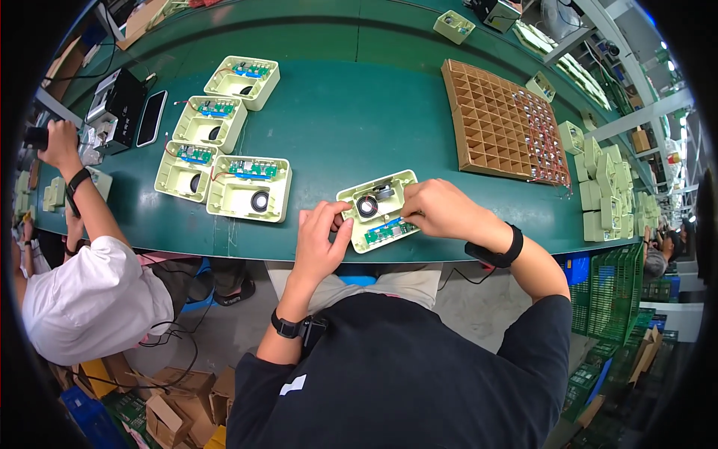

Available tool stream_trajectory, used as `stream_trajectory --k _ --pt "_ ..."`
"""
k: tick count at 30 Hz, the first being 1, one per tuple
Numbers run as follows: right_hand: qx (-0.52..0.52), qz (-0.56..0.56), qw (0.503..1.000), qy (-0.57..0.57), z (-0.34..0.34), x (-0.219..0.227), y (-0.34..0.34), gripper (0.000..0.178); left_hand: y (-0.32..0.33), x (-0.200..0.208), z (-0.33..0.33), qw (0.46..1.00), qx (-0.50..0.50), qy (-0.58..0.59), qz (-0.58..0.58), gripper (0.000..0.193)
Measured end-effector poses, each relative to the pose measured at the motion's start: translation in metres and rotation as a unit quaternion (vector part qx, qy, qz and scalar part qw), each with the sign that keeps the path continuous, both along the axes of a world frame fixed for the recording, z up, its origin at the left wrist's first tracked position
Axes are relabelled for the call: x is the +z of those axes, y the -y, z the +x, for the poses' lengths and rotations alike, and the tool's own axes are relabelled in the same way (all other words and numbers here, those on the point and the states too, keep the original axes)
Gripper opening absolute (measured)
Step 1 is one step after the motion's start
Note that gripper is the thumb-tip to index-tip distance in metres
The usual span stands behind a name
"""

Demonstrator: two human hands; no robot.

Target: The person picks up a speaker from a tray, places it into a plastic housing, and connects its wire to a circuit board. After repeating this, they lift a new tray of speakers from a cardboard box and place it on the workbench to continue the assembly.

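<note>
A pale green plastic housing (376, 182) lies open side up before me, close to the table's front edge. Inside it are a round black speaker (366, 206), a second dark part (384, 192) beside it, and a green circuit board (386, 233) with a blue strip. My left hand (323, 238) grips the housing's left end, thumb and fingers closed at the wall. At the opposite end, my right hand (441, 209) is pinched over the board's right end; whatever its fingertips hold is hidden.
Several similar housings (254, 209) with boards and speakers stand left on the green table (359, 112). A cardboard divider tray (490, 120) of small wired parts lies right, with stacked housings (592, 196) beyond. A co-worker (97, 292) works at left, near a phone (152, 118) and black box.
</note>
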State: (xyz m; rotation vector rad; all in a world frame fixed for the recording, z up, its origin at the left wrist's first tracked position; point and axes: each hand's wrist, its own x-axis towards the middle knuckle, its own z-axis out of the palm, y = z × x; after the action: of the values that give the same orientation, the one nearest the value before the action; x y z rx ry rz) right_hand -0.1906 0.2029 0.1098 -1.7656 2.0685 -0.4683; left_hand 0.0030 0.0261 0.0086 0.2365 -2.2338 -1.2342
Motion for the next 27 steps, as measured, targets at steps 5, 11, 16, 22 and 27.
stream_trajectory --k 5,11,16,22,27 --pt "0.054 0.076 0.991 -0.100 0.007 0.008 0.010 0.007 0.002 0.000 0.001 1.000 -0.015 -0.005 0.009 0.022" --pt "0.124 0.135 0.964 -0.191 0.018 0.010 0.026 0.004 0.002 0.002 0.003 1.000 -0.020 -0.001 0.016 0.023" --pt "0.195 0.197 0.927 -0.253 0.041 0.014 0.053 0.009 0.003 0.000 0.003 1.000 -0.021 -0.001 0.018 0.024" --pt "0.171 0.165 0.933 -0.269 0.036 0.002 0.057 0.014 0.004 -0.002 0.001 0.999 -0.029 -0.042 0.000 0.024" --pt "0.146 0.169 0.949 -0.224 0.021 0.007 0.062 0.022 0.011 0.008 0.033 0.980 0.086 -0.001 0.181 0.035"
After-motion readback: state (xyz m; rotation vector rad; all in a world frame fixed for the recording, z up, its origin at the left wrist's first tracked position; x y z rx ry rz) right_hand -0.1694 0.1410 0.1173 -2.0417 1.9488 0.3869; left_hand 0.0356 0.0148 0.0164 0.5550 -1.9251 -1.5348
